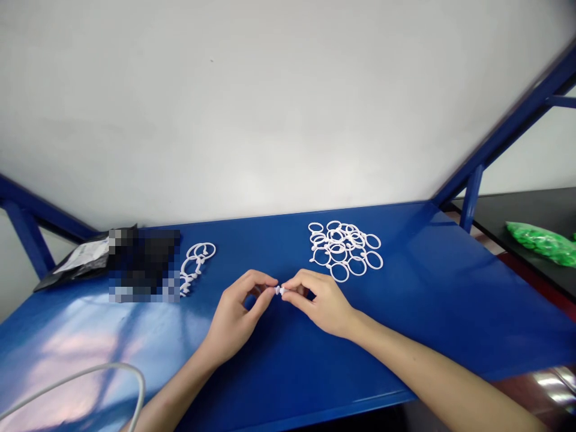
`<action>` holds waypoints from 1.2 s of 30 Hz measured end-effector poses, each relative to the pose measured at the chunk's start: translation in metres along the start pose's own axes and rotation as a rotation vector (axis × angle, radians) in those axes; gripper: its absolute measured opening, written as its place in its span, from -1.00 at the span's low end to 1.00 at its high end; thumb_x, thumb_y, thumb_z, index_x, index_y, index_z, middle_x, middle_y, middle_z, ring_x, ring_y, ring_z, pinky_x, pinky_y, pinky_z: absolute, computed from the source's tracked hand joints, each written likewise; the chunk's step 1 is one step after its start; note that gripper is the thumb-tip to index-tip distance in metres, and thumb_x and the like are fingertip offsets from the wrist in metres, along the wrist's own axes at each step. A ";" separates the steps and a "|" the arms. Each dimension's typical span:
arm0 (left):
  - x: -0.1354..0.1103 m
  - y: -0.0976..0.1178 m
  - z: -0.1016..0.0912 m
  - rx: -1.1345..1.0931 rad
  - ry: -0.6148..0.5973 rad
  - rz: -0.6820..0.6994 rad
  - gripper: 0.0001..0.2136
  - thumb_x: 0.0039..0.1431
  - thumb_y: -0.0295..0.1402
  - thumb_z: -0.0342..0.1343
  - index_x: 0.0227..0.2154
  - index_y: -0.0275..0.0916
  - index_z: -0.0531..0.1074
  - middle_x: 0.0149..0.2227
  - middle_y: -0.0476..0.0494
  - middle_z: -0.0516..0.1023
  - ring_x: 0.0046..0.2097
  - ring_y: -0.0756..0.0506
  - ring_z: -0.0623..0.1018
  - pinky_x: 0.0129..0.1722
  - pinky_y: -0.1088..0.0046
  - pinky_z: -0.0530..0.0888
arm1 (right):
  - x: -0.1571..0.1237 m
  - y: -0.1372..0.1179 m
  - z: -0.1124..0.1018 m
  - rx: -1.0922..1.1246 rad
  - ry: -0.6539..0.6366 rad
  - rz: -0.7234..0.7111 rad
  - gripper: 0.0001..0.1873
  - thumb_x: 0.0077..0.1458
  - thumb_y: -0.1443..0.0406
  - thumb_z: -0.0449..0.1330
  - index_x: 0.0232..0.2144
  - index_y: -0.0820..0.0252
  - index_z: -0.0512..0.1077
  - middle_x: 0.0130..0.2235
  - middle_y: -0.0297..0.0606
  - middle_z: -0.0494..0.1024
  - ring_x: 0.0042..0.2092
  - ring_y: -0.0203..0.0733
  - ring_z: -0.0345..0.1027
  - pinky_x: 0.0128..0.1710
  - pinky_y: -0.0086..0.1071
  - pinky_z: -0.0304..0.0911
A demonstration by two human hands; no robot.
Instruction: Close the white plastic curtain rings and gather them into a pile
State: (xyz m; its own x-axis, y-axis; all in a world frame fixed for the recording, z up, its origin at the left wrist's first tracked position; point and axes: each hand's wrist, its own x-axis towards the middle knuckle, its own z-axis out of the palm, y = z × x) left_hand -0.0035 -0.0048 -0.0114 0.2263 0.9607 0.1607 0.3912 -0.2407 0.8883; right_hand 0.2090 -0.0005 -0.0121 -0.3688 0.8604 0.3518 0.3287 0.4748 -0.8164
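Note:
My left hand [240, 312] pinches a small white plastic piece [277, 290] between thumb and fingertips. Facing it, my right hand [324, 300] is closed in a pinch on another small white piece [282, 290]. The two pieces meet, or nearly meet, between my fingertips; whether they are joined I cannot tell. My fingers cover most of both. Beyond my right hand lies a loose pile of white plastic rings [339, 272] with small knobs. To the left of my left hand, several more white rings [207, 251] with knobs lie close together on the blue table [279, 372].
A black plastic bag [90, 255] with a white label lies at the back left, beside a blurred-out patch. A white cable [108, 365] loops over the front left. A white wall [270, 120] rises behind. On the right, a green-filled bag [542, 243] rests on a dark surface past a blue post [471, 198].

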 end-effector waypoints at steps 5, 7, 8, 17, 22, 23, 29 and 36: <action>-0.002 0.000 0.002 0.049 -0.041 0.047 -0.84 0.34 -0.24 0.14 -0.24 -0.16 0.58 -0.25 -0.10 0.64 -0.24 -0.08 0.59 -0.21 0.43 0.50 | -0.001 0.001 0.001 -0.014 -0.014 0.021 -0.86 0.34 0.23 0.23 -0.24 0.11 0.58 -0.35 -0.38 0.52 -0.37 -0.32 0.38 -0.35 -0.43 0.28; -0.002 0.000 0.004 0.067 -0.022 0.065 -0.85 0.33 -0.25 0.15 -0.25 -0.16 0.59 -0.26 -0.10 0.65 -0.25 -0.07 0.60 -0.22 0.44 0.51 | -0.002 0.002 0.001 -0.031 -0.023 0.003 -0.85 0.35 0.24 0.21 -0.23 0.11 0.58 -0.33 -0.38 0.53 -0.36 -0.33 0.40 -0.34 -0.44 0.29; -0.003 0.000 0.005 0.082 -0.008 0.083 -0.85 0.33 -0.26 0.15 -0.25 -0.16 0.59 -0.27 -0.10 0.66 -0.26 -0.07 0.60 -0.23 0.44 0.51 | -0.002 0.003 0.001 -0.041 -0.026 -0.005 -0.85 0.36 0.23 0.20 -0.22 0.11 0.57 -0.32 -0.37 0.54 -0.35 -0.32 0.41 -0.34 -0.43 0.30; -0.008 0.003 0.009 0.157 0.104 0.250 -0.89 0.28 -0.33 0.19 -0.24 -0.13 0.62 -0.27 -0.10 0.69 -0.29 -0.08 0.65 -0.27 0.45 0.56 | -0.003 0.000 0.000 -0.057 -0.035 -0.008 -0.87 0.36 0.27 0.20 -0.22 0.11 0.56 -0.28 -0.35 0.58 -0.32 -0.32 0.45 -0.32 -0.45 0.31; -0.009 0.008 0.012 0.158 0.139 0.213 -0.88 0.28 -0.33 0.20 -0.24 -0.11 0.65 -0.27 -0.11 0.69 -0.30 -0.09 0.65 -0.30 0.44 0.56 | -0.003 -0.001 0.002 -0.050 -0.010 0.003 -0.84 0.36 0.24 0.19 -0.24 0.11 0.56 -0.33 -0.35 0.55 -0.38 -0.31 0.40 -0.36 -0.43 0.29; -0.009 0.009 0.012 0.153 0.146 0.198 -0.87 0.28 -0.32 0.20 -0.23 -0.11 0.65 -0.26 -0.11 0.69 -0.31 -0.09 0.64 -0.31 0.44 0.56 | -0.003 -0.002 0.002 -0.056 0.004 0.013 -0.83 0.36 0.24 0.18 -0.25 0.11 0.56 -0.34 -0.35 0.55 -0.38 -0.31 0.39 -0.36 -0.43 0.30; -0.009 0.006 0.013 0.124 0.138 0.161 -0.87 0.27 -0.30 0.21 -0.23 -0.10 0.66 -0.24 -0.12 0.70 -0.29 -0.10 0.66 -0.31 0.42 0.57 | -0.004 -0.002 0.003 -0.102 0.002 0.017 -0.83 0.37 0.23 0.18 -0.23 0.09 0.56 -0.30 -0.35 0.57 -0.37 -0.31 0.42 -0.34 -0.42 0.32; -0.009 0.001 0.013 0.157 0.132 0.342 -0.87 0.27 -0.40 0.22 -0.22 -0.08 0.66 -0.29 -0.08 0.71 -0.29 -0.08 0.67 -0.28 0.45 0.58 | -0.007 -0.003 -0.001 -0.111 -0.052 -0.058 -0.83 0.39 0.25 0.17 -0.24 0.13 0.55 -0.28 -0.33 0.59 -0.31 -0.29 0.46 -0.31 -0.42 0.33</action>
State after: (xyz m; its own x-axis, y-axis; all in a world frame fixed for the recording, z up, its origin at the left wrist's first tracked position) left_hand 0.0065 -0.0158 -0.0176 0.2542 0.8285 0.4989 0.4472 -0.5581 0.6990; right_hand 0.2118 -0.0074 -0.0118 -0.4335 0.8214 0.3706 0.3988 0.5437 -0.7385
